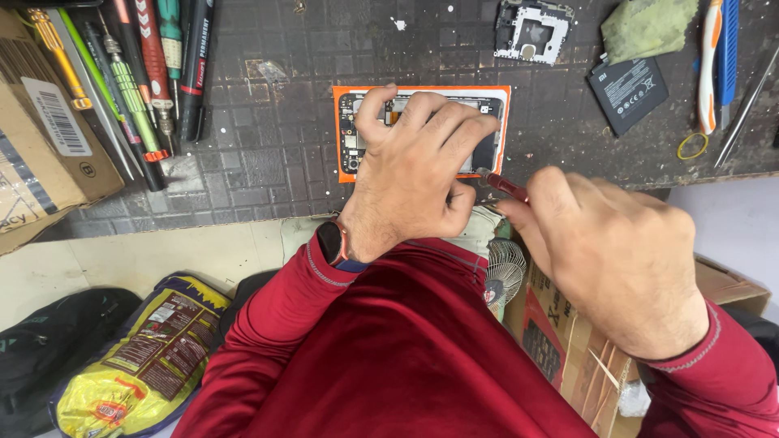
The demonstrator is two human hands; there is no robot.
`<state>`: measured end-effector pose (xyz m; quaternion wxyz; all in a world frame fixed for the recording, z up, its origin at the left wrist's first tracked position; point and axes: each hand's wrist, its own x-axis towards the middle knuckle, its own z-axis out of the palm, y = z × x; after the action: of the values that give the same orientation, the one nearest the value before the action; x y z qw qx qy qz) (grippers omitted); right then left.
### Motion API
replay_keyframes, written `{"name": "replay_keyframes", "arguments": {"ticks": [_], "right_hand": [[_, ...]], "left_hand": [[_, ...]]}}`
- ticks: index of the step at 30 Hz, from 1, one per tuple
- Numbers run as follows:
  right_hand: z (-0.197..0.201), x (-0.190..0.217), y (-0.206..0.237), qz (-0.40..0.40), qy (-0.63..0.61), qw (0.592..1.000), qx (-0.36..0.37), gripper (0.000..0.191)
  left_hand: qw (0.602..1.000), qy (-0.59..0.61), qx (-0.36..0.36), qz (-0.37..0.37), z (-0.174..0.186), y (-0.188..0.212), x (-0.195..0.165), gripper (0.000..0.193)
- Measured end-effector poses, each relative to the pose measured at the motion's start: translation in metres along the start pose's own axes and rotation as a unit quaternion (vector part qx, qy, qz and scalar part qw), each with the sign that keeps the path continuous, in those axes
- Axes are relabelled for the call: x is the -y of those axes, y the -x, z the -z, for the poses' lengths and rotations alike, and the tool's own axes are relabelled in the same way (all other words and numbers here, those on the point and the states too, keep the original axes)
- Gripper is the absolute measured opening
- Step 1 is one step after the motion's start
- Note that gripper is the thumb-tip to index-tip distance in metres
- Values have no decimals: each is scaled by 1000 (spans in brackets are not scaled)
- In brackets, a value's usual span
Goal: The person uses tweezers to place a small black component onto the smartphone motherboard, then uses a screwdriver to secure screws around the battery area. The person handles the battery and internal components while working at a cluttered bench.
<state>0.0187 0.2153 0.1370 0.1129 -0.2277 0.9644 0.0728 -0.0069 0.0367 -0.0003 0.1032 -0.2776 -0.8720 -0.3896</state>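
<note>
Opened phone (487, 150) under left hand (410, 182) on dark gridded workbench mat (268, 154).

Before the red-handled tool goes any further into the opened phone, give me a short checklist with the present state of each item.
1. Opened phone lies flat on the dark mat: ok.
2. Left hand presses on the phone to steady it: ok.
3. Right hand has a firm grip on the red-handled tool: ok.
4. Tool tip seated on the right spot: cannot tell, the left hand's fingers cover it.
5. Loose battery and removed frame piece lie apart from the phone: ok.
6. Spare screwdrivers within reach at the mat's left: ok.
</note>
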Motion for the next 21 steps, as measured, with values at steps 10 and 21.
{"name": "replay_keyframes", "arguments": {"ticks": [10, 21], "right_hand": [[-9, 1, 4, 32, -28, 999, -26, 25], [-54, 3, -10, 45, -426, 887, -173, 44]], "left_hand": [[1000, 4, -3, -6, -1, 0, 1, 58], [1000, -4, -1, 10, 1, -1, -1, 55]]}}
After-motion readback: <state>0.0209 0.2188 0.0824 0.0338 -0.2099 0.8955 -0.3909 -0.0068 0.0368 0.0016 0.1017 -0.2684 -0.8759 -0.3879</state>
